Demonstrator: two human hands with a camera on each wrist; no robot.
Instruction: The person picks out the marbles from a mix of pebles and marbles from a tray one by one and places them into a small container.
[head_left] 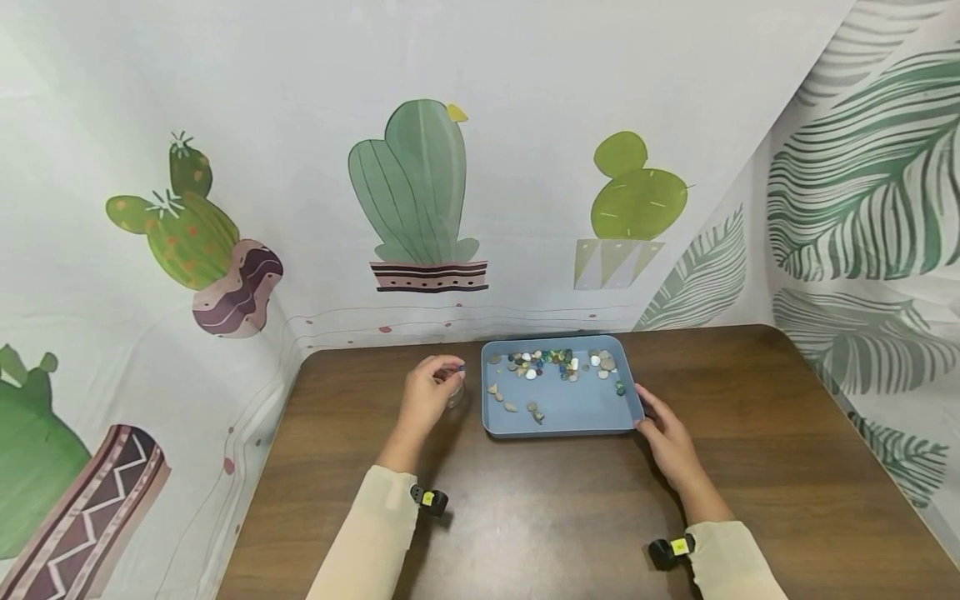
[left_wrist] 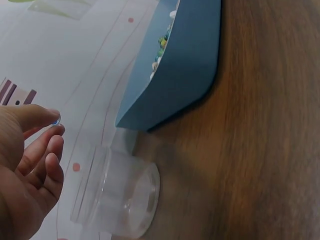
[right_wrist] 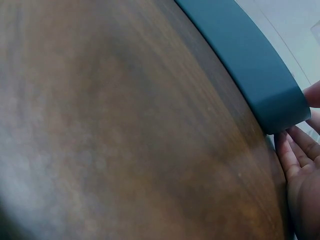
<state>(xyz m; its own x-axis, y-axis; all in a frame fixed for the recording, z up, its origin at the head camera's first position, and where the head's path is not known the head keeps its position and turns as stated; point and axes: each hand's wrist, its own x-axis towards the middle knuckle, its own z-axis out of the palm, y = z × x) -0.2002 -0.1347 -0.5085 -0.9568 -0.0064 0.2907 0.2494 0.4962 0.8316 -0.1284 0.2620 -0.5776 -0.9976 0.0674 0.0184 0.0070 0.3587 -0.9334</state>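
Fingers of your left hand pinch a blue bead near the clear jar, presumably by the tips because it's tiny. Your right hand grips the tray near its right corner, probably steadying it.

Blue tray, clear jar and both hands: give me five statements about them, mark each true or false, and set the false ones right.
1. The left hand pinches a small blue piece. True.
2. The right hand is well away from the blue tray. False: it holds the tray at its right end.
3. The clear jar is outside the tray, near its left side. True.
4. The tray has nothing in it. False: stones and coloured beads lie in it.
5. Both hands are inside the clear jar. False: neither is.
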